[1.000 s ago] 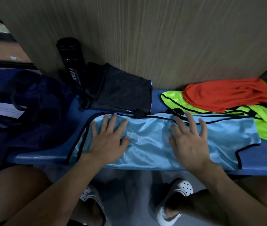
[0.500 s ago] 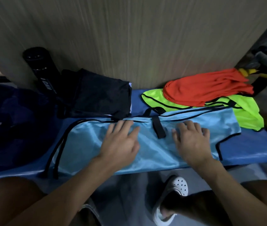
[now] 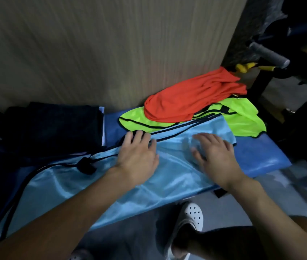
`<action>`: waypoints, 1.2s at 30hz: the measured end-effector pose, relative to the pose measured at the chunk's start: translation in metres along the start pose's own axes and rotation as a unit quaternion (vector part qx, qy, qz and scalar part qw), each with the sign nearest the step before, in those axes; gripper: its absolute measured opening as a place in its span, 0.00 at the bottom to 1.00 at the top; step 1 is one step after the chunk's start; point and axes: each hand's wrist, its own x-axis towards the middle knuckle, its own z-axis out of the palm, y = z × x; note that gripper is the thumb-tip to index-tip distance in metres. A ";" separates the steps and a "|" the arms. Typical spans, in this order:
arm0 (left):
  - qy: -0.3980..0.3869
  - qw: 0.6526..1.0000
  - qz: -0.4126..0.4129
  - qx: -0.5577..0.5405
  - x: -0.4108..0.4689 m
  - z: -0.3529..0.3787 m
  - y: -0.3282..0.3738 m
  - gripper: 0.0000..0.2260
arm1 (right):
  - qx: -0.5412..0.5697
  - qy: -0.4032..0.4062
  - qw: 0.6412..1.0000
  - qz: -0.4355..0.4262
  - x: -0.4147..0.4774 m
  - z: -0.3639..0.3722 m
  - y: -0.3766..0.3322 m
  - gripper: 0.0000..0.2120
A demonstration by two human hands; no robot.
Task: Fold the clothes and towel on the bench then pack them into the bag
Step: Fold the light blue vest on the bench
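We count three vests on the bench [image 3: 257, 156]: one blue vest [image 3: 167, 177], one green vest [image 3: 242, 119], one orange vest [image 3: 195, 98], plus one dark folded cloth [image 3: 60, 126]. The blue vest lies flat, its length running along the bench from lower left to upper right. Our left hand [image 3: 137, 158] and right hand [image 3: 218, 158] press on it, fingers flat and spread.

a shiny light blue vest [image 3: 167, 177] with black trim lies on a blue bench [image 3: 257, 156]. behind it sit a neon yellow-green vest [image 3: 242, 117] edged in black and an orange-red shirt [image 3: 192, 98]. folded dark cloth [image 3: 58, 126] is at left, a white holed shoe [image 3: 190, 218] below.

Glossy light-blue cloth bib [image 3: 167, 177] on smooth blue bench [image 3: 257, 156].
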 end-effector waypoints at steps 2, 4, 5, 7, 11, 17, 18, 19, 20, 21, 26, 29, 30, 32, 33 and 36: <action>0.041 0.999 0.009 0.003 0.017 -0.006 0.007 0.19 | 0.015 0.065 0.996 0.065 0.004 -0.007 0.012 0.20; 0.072 0.996 0.036 -0.026 0.040 -0.012 0.017 0.12 | 0.022 0.106 0.984 0.138 0.009 -0.013 0.026 0.21; 0.081 0.994 0.052 -0.048 0.053 -0.016 0.023 0.11 | 0.031 0.109 0.979 0.172 0.011 -0.015 0.033 0.22; 0.087 0.988 0.086 -0.089 0.081 -0.023 0.038 0.14 | 0.058 0.094 0.969 0.221 0.015 -0.017 0.045 0.21; 0.030 0.983 0.105 -0.151 0.139 -0.033 0.064 0.21 | 0.092 0.077 0.958 0.260 0.019 -0.017 0.059 0.20; 0.000 0.982 0.094 -0.164 0.178 -0.021 0.079 0.11 | 0.099 0.099 0.958 0.252 0.025 -0.017 0.071 0.09; 0.010 0.978 0.087 -0.189 0.179 -0.020 0.077 0.09 | 0.104 0.122 0.957 0.241 0.026 -0.018 0.071 0.06; 0.022 0.974 0.072 -0.215 0.180 -0.020 0.074 0.08 | 0.108 0.141 0.955 0.235 0.027 -0.020 0.071 0.04; 0.033 0.969 0.053 -0.238 0.181 -0.020 0.072 0.08 | 0.114 0.151 0.954 0.233 0.029 -0.020 0.071 0.05; 0.040 0.966 0.035 -0.252 0.182 -0.021 0.070 0.08 | 0.117 0.146 0.954 0.233 0.030 -0.020 0.071 0.07; 0.041 0.968 0.132 -0.209 0.186 -0.021 0.069 0.25 | 0.103 0.078 0.962 0.240 0.032 -0.014 0.072 0.19; -0.004 0.963 0.203 -0.177 0.195 -0.021 0.071 0.29 | 0.108 0.074 0.959 0.250 0.032 -0.013 0.074 0.17; -0.022 0.962 0.217 -0.166 0.198 -0.021 0.072 0.29 | 0.109 0.070 0.960 0.249 0.033 -0.013 0.073 0.14; -0.039 0.960 0.231 -0.155 0.203 -0.023 0.073 0.27 | 0.098 0.081 0.965 0.229 0.033 -0.013 0.073 0.01; -0.040 0.958 0.235 -0.157 0.205 -0.025 0.073 0.26 | 0.099 0.095 0.967 0.214 0.033 -0.012 0.072 0.05; -0.023 0.953 0.242 -0.182 0.205 -0.031 0.068 0.17 | 0.162 0.125 0.964 0.168 0.034 -0.015 0.071 0.07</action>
